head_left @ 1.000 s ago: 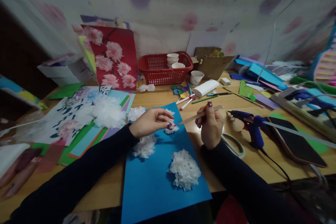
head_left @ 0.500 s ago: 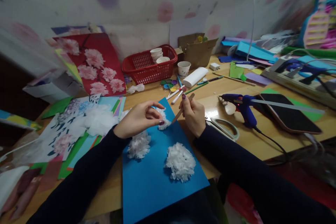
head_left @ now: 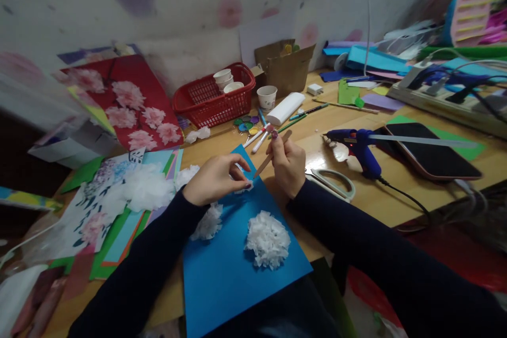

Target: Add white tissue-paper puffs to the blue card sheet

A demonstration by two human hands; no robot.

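Observation:
A blue sheet (head_left: 233, 274) lies at the table's front edge with white ruffled paper flowers on it. The full flower (head_left: 268, 240) sits right of centre, another (head_left: 208, 223) by the left edge. Over the sheet's top, my left hand (head_left: 217, 177) has thumb and fingertips close together at a third white flower (head_left: 242, 186), which it mostly covers; whether it grips a petal is too small to tell. My right hand (head_left: 287, 163) is closed around a thin wooden stick (head_left: 268, 159), whose lower tip points down at the sheet beside that flower.
Scissors (head_left: 335, 184), a blue glue gun (head_left: 362, 153) and a phone (head_left: 435, 150) lie on the right. Behind are a red basket (head_left: 217, 103), a paper cup (head_left: 266, 97) and pens. Coloured papers and white tissue (head_left: 148, 187) lie left, below a red flower picture (head_left: 130, 95).
The view has shifted slightly. My left hand has come lower over the top flower and covers more of it. The stick's tip is a little farther from that flower.

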